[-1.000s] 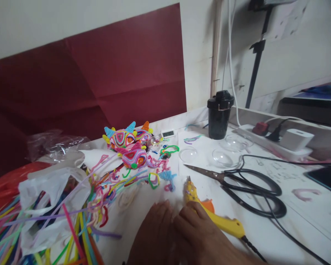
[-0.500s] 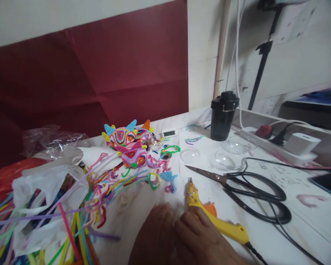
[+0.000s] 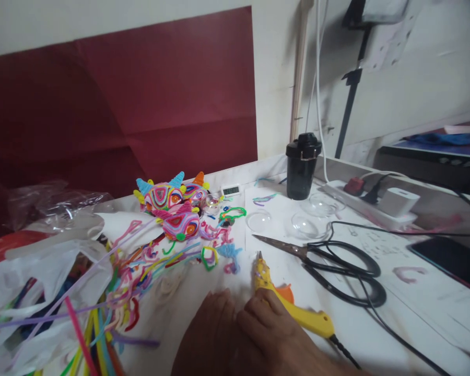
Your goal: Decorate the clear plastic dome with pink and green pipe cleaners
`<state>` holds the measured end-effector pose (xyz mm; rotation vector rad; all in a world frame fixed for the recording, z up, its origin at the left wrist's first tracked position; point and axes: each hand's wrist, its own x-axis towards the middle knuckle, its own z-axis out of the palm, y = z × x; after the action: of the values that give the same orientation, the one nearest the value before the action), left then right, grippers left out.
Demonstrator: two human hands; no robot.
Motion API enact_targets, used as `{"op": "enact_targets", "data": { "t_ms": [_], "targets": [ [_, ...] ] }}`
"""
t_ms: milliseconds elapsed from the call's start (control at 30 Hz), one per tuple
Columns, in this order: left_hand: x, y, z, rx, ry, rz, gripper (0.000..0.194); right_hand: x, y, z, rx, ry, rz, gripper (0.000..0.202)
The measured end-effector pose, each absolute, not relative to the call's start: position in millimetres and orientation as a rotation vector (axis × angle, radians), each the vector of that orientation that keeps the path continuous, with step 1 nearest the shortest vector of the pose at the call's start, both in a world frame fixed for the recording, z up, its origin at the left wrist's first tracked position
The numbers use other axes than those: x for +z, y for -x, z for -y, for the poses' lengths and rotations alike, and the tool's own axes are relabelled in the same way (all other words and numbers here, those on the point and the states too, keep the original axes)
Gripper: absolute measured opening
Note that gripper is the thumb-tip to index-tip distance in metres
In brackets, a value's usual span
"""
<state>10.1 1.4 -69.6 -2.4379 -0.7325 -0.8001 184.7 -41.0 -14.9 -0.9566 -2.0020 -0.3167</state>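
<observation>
Side by side at the bottom middle lie my left hand [image 3: 207,331] and my right hand [image 3: 272,334], nearly touching. The fingers of my left hand are pressed together on the white table, and anything under them is hidden. My right hand's fingers are curled against the yellow glue gun [image 3: 305,316]; what lies beneath them cannot be seen. The gun's nozzle points away from me, with its orange trigger showing. Black-handled scissors [image 3: 344,261] rest to its right. Beyond the hands are a light-blue fuzzy piece [image 3: 229,250] and colourful fuzzy-stem animal heads [image 3: 168,203].
Fuzzy stems [image 3: 97,334] and a white plastic bag [image 3: 31,271] cover the left. Clear plastic domes [image 3: 307,224], a black cup [image 3: 302,167], a power strip [image 3: 376,206] and a phone [image 3: 450,261] are at the right. A black cable [image 3: 407,334] runs beside the scissors.
The camera view has turned slightly right, so the table items appear further left. Both hands keep nearly the same pose beside the glue gun.
</observation>
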Motion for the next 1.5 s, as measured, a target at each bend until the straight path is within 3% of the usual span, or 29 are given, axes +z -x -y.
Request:
{"op": "enact_targets", "data": {
  "t_ms": [233,533,867,1500],
  "targets": [
    [-74.7,-9.1,-2.0,-0.818,2.472,0.745,0.037,-10.1,-185.0,40.4,-0.363,0.899,1.937,0.037],
    [-55.0,-6.8,0.1,-0.813,2.532,0.658,0.054,14.1,-202.9,46.8,-0.28,0.93,1.941,0.027],
    [-16.6,-15.0,30.1,-0.635,2.752,0.847,0.047,31.9,-221.8,50.2,-0.195,1.044,2.058,0.019],
    [-0.5,-10.8,32.3,-0.848,3.118,1.26,0.056,30.4,-225.4,47.4,-0.158,1.109,2.081,0.02]
  ]
}}
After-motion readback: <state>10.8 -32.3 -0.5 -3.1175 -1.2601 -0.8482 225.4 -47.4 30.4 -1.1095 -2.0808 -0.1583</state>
